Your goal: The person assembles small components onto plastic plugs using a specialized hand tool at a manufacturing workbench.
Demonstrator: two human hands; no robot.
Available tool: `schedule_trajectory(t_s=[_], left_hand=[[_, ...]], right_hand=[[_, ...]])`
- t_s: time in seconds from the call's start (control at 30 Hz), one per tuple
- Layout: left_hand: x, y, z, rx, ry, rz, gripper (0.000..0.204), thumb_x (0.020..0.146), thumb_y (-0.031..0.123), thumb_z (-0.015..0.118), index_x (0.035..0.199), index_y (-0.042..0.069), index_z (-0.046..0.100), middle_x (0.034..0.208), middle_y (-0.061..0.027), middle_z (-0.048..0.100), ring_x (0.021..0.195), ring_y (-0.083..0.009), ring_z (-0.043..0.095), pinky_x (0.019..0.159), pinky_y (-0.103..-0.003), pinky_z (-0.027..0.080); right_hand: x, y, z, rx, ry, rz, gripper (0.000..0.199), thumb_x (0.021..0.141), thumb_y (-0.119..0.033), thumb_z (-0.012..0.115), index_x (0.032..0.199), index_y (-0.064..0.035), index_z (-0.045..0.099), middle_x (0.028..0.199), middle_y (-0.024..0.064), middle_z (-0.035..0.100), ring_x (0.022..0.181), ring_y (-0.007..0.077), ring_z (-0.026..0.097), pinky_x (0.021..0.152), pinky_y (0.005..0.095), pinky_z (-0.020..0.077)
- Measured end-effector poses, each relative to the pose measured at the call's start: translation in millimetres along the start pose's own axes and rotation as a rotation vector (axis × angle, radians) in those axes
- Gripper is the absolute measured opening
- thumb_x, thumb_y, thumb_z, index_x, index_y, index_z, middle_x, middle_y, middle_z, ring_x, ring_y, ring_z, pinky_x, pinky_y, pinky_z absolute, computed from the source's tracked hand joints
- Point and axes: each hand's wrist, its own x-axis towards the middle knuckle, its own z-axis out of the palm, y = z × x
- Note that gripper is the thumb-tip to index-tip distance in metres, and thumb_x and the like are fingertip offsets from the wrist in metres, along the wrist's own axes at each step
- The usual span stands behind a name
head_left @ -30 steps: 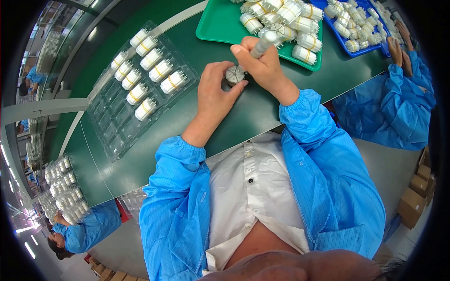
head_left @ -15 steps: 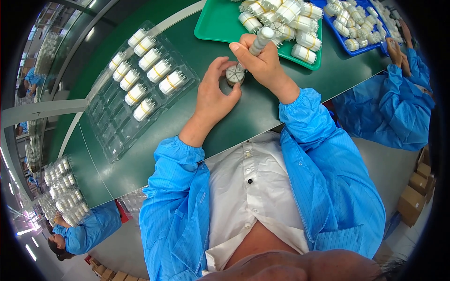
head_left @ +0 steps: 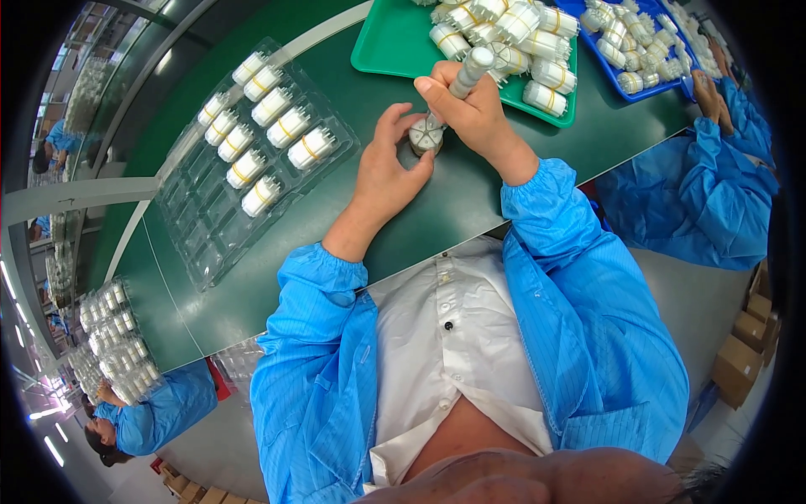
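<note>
My left hand point(head_left: 384, 170) curls its fingers and thumb around a round part point(head_left: 426, 137) standing on the green table. That part's pale top is divided into wedges like a wheel, and its side looks darker. In my closed right hand point(head_left: 480, 120) is a grey screwdriver-like tool point(head_left: 466, 74) with a rounded pale end. It leans, its pale end up and to the right, its thin lower end down at the top of the round part. Fingers hide the exact point where the tool meets the part.
A clear plastic tray point(head_left: 220, 220) on the left holds several white cylinders with yellow bands. Similar cylinders are heaped in a green tray point(head_left: 379, 52) beyond my right hand. Farther right stands a blue tray point(head_left: 619, 91). Co-workers in blue sit at right point(head_left: 688, 189) and lower left point(head_left: 172, 409).
Hardly anything differs. Table and trays sit slightly farther right in the picture. Both hands keep their hold on the round part and the tool.
</note>
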Motion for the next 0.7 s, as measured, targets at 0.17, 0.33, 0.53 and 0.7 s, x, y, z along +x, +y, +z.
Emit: schedule_trajectory(t_s=[0.17, 0.33, 0.53, 0.7], left_hand=[[-5, -6, -4, 0.044, -0.02, 0.038, 0.051, 0.085, 0.013, 0.07, 0.131, 0.001, 0.051, 0.122, -0.0223, 0.06, 0.11, -0.0375, 0.061, 0.092, -0.041, 0.05], [-21, 33, -57, 0.437, 0.307, 0.258, 0.047, 0.086, 0.003, 0.064, 0.132, 0.001, 0.053, 0.122, -0.0217, 0.056, 0.113, -0.0402, 0.055, 0.098, -0.046, 0.046], [-109, 7, -177, 0.951, 0.589, -0.034, 0.045, 0.09, 0.001, 0.059, 0.135, 0.006, 0.055, 0.133, -0.0174, 0.055, 0.121, -0.036, 0.051, 0.104, -0.044, 0.041], [-137, -25, -209, 1.074, 0.254, -0.149, 0.038, 0.098, 0.02, 0.055, 0.134, 0.01, 0.057, 0.142, -0.0146, 0.053, 0.139, -0.0359, 0.041, 0.116, -0.053, 0.028]], right_hand=[[-4, -4, 6, 0.088, 0.113, -0.045, 0.033, 0.099, -0.02, 0.06, 0.068, -0.0096, 0.053, 0.062, -0.0015, 0.052, 0.059, 0.007, 0.046, 0.055, 0.0259, 0.0353], [-2, -5, 0, 0.127, 0.309, -0.067, 0.034, 0.102, -0.021, 0.057, 0.071, -0.0076, 0.053, 0.064, 0.0003, 0.054, 0.061, 0.0074, 0.046, 0.056, 0.0247, 0.037], [-5, -4, 11, 0.024, 0.231, -0.145, 0.033, 0.099, -0.016, 0.063, 0.069, -0.007, 0.053, 0.063, -0.0007, 0.055, 0.058, 0.0061, 0.048, 0.052, 0.0247, 0.0382], [-10, 0, 19, -0.108, 0.254, -0.236, 0.032, 0.095, -0.014, 0.068, 0.068, -0.0066, 0.054, 0.06, 0.0003, 0.052, 0.055, 0.0079, 0.049, 0.049, 0.0286, 0.0371]])
